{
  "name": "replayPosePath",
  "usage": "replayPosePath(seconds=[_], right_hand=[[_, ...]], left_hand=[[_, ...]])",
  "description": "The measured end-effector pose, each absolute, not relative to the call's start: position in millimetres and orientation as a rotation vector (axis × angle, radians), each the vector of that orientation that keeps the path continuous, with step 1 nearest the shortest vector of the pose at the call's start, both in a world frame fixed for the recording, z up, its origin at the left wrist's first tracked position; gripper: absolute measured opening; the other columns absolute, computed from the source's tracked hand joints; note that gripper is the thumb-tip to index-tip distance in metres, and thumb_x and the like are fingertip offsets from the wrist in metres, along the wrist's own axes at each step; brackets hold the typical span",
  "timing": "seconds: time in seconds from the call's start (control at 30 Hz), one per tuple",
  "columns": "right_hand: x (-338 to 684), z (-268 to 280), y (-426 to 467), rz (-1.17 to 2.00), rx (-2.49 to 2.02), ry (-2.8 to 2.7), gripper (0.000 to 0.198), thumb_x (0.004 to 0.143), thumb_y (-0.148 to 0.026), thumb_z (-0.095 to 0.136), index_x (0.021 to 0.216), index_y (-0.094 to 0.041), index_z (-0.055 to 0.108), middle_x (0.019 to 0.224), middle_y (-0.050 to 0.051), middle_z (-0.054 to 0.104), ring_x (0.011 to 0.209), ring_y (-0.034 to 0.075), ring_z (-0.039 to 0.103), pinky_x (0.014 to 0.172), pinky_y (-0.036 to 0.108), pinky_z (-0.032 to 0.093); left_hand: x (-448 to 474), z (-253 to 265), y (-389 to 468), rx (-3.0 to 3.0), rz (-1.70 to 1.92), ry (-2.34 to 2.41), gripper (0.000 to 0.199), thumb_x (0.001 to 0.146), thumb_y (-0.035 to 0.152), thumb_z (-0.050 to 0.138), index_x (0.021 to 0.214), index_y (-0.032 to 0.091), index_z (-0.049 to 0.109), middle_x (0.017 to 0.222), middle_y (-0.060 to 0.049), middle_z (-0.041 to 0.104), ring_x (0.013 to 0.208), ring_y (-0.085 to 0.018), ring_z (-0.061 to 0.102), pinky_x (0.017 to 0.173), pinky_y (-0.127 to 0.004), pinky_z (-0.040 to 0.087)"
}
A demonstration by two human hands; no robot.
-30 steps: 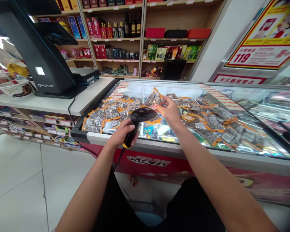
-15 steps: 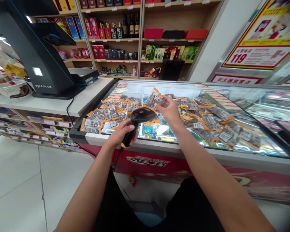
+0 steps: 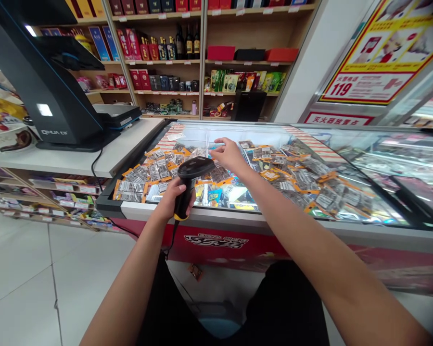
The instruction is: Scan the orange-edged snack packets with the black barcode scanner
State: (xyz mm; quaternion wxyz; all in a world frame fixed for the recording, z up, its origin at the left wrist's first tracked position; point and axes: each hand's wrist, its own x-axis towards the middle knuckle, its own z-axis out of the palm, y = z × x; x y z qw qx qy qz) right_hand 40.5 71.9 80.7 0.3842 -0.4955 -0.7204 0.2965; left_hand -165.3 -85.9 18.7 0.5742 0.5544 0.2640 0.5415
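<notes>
My left hand [image 3: 173, 197] is wrapped round the handle of a black barcode scanner [image 3: 195, 168] with a yellow base, its head pointing right over the freezer. My right hand [image 3: 229, 154] is just beyond the scanner head, with thumb and fingers apart and nothing seen between them. Below and left of its fingers lie clear snack packets [image 3: 159, 169] with orange edges, spread on the glass top. A blurred pale packet [image 3: 199, 153] shows behind the scanner head. More such packets [image 3: 306, 178] lie in a loose heap to the right.
A chest freezer [image 3: 209, 240] with a red front stands before me. On the left are a white counter [image 3: 137, 139] and a dark checkout machine [image 3: 68, 105]. The scanner's cable [image 3: 173, 235] hangs down. A small packet [image 3: 195, 272] lies on the floor. Stocked shelves [image 3: 166, 62] stand behind.
My right hand has let go of the snack packet it held up and has moved left, fingers spread. The left hand still holds the scanner. The whole view has shifted slightly.
</notes>
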Motion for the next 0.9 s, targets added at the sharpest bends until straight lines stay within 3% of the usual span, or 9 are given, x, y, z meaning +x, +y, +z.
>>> replayPosePath(seconds=[0.1, 0.2, 0.33, 0.43, 0.5, 0.63, 0.73, 0.83, 0.9], right_hand=[[68.9, 81.2, 95.3, 0.402, -1.461, -2.003, 0.048, 0.101, -0.039, 0.075, 0.146, -0.02, 0.072, 0.127, 0.017, 0.083, 0.123, 0.036, 0.076, 0.111, 0.049, 0.059], [107.1, 77.9, 123.5, 0.063, -1.764, -2.142, 0.06, 0.105, -0.046, 0.069, 0.157, -0.015, 0.069, 0.156, 0.028, 0.071, 0.151, 0.048, 0.058, 0.124, 0.061, 0.048], [139.9, 68.1, 147.1, -0.019, -1.945, -2.351, 0.072, 0.111, -0.053, 0.058, 0.173, -0.016, 0.057, 0.179, 0.027, 0.051, 0.169, 0.05, 0.039, 0.134, 0.073, 0.03], [142.4, 63.1, 147.3, -0.071, -1.953, -2.387, 0.071, 0.112, -0.055, 0.057, 0.168, -0.012, 0.062, 0.171, 0.028, 0.06, 0.164, 0.049, 0.048, 0.137, 0.072, 0.023], [137.9, 63.8, 141.7, -0.091, -1.863, -2.392, 0.059, 0.113, -0.051, 0.057, 0.155, -0.012, 0.072, 0.161, 0.027, 0.069, 0.154, 0.046, 0.058, 0.136, 0.07, 0.025], [126.1, 71.8, 127.7, 0.108, -1.727, -2.405, 0.032, 0.11, -0.041, 0.065, 0.119, -0.017, 0.084, 0.127, 0.02, 0.085, 0.12, 0.037, 0.078, 0.115, 0.049, 0.053], [119.6, 77.4, 122.9, 0.254, -1.726, -2.305, 0.031, 0.096, -0.037, 0.086, 0.12, -0.018, 0.082, 0.114, 0.016, 0.086, 0.101, 0.033, 0.081, 0.093, 0.039, 0.06], [115.3, 79.8, 124.3, 0.392, -1.823, -2.144, 0.053, 0.072, -0.03, 0.106, 0.117, -0.016, 0.081, 0.11, 0.017, 0.085, 0.099, 0.036, 0.08, 0.089, 0.041, 0.061], [112.9, 78.3, 125.3, 0.495, -1.849, -2.086, 0.054, 0.063, -0.027, 0.11, 0.107, -0.017, 0.081, 0.102, 0.016, 0.084, 0.098, 0.037, 0.079, 0.088, 0.043, 0.061]], left_hand=[[-164.1, 18.5, -85.5, 1.304, 1.252, 0.632, 0.056, 0.09, 0.068, 0.075, 0.114, 0.021, 0.055, 0.061, 0.005, 0.067, 0.034, -0.014, 0.056, 0.036, -0.021, 0.04], [-163.2, 18.2, -84.7, 1.309, 1.234, 0.639, 0.055, 0.09, 0.067, 0.074, 0.114, 0.021, 0.055, 0.061, 0.005, 0.068, 0.034, -0.014, 0.056, 0.036, -0.022, 0.041], [-163.0, 17.7, -83.2, 1.297, 1.246, 0.626, 0.053, 0.09, 0.065, 0.075, 0.112, 0.021, 0.054, 0.061, 0.004, 0.069, 0.034, -0.015, 0.056, 0.036, -0.022, 0.041], [-162.7, 17.4, -83.0, 1.289, 1.241, 0.614, 0.051, 0.09, 0.064, 0.075, 0.109, 0.022, 0.053, 0.061, 0.004, 0.068, 0.034, -0.014, 0.055, 0.037, -0.023, 0.043], [-162.4, 17.6, -83.5, 1.286, 1.239, 0.615, 0.051, 0.09, 0.064, 0.076, 0.108, 0.023, 0.053, 0.06, 0.004, 0.068, 0.034, -0.014, 0.055, 0.037, -0.023, 0.043], [-162.6, 18.7, -85.1, 1.29, 1.222, 0.619, 0.054, 0.089, 0.066, 0.076, 0.111, 0.022, 0.054, 0.062, 0.004, 0.068, 0.034, -0.015, 0.057, 0.036, -0.023, 0.042], [-163.2, 18.5, -85.1, 1.288, 1.213, 0.626, 0.054, 0.09, 0.066, 0.076, 0.112, 0.022, 0.055, 0.062, 0.005, 0.067, 0.035, -0.015, 0.058, 0.037, -0.022, 0.042], [-163.5, 17.3, -83.8, 1.298, 1.226, 0.624, 0.054, 0.089, 0.066, 0.075, 0.112, 0.022, 0.055, 0.061, 0.005, 0.066, 0.035, -0.014, 0.057, 0.037, -0.022, 0.041], [-163.5, 16.8, -83.1, 1.306, 1.237, 0.624, 0.054, 0.088, 0.066, 0.075, 0.112, 0.022, 0.055, 0.061, 0.005, 0.066, 0.034, -0.014, 0.056, 0.037, -0.022, 0.041]])
